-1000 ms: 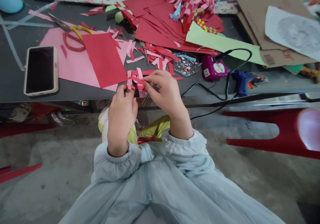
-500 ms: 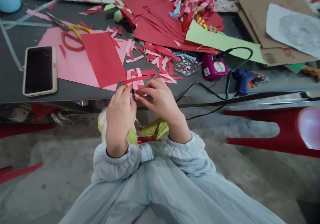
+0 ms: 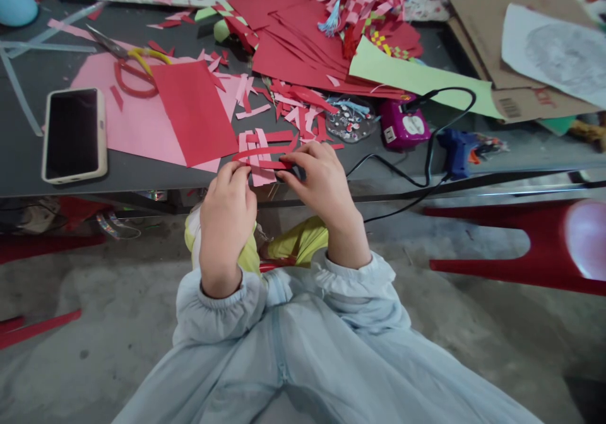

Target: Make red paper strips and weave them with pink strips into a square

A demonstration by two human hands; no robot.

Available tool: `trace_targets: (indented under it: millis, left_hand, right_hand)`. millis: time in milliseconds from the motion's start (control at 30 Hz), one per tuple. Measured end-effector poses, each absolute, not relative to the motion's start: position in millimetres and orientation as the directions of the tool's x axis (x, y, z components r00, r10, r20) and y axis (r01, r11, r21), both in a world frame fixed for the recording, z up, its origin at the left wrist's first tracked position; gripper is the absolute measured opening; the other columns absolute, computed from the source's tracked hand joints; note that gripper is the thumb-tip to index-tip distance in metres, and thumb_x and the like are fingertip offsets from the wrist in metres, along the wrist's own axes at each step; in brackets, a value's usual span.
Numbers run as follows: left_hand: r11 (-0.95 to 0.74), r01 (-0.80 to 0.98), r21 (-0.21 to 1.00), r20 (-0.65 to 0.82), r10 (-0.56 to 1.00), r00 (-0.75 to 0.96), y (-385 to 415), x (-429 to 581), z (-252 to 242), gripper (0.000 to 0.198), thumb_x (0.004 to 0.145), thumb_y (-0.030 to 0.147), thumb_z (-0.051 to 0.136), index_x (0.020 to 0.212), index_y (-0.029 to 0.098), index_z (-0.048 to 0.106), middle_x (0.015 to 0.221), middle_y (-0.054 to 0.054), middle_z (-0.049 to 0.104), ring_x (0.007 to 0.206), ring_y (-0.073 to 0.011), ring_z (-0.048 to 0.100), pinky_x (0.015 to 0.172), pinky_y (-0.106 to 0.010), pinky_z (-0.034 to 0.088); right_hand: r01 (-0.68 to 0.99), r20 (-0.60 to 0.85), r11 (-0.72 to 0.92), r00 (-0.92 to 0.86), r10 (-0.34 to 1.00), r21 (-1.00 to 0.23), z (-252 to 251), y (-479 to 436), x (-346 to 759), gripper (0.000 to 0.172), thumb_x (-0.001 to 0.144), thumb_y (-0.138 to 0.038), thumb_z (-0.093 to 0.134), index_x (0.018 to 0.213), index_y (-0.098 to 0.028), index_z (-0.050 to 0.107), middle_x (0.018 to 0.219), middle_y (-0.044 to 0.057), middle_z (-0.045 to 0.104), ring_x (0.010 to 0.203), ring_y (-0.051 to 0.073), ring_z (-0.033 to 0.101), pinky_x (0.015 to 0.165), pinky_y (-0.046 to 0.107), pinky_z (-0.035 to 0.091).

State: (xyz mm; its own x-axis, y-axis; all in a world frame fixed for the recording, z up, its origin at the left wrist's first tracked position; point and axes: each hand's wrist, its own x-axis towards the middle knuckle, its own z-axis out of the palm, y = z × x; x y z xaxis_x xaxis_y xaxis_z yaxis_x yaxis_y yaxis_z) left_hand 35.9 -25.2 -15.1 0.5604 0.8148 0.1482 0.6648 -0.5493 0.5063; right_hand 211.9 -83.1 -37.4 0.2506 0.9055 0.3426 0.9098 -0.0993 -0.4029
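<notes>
At the near edge of the dark table lies a small weave of pink and red paper strips. My left hand pinches its left side with closed fingers. My right hand grips the right end of a red strip that crosses the weave. A red paper sheet lies on a larger pink sheet just left of the weave.
A phone lies at the left, scissors behind it. Loose red and pink scraps, a purple device with a black cable, a blue glue gun, red sheets, cardboard fill the back. A red stool stands right.
Both hands have shifted slightly away from me along the table edge. The right hand has moved right, drawing a red strip across the pink strips.
</notes>
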Motion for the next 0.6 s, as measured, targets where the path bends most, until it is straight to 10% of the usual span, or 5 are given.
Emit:
trace_targets:
  millis: [600]
  left_hand:
    - [-0.592,0.639,0.491,0.107,0.769,0.63,-27,39,-16,0.037,0.092,0.012,0.046,0.125,0.017,0.063,0.136,-0.01,0.06,0.119,-0.0245,0.062,0.104,-0.038,0.05]
  right_hand:
    - [0.887,0.449,0.034,0.2,0.871,-0.461,-40,-87,207,0.017,0.089,-0.038,0.064,0.09,-0.021,0.063,0.088,0.006,0.062,0.088,0.023,0.055,0.083,0.039,0.044]
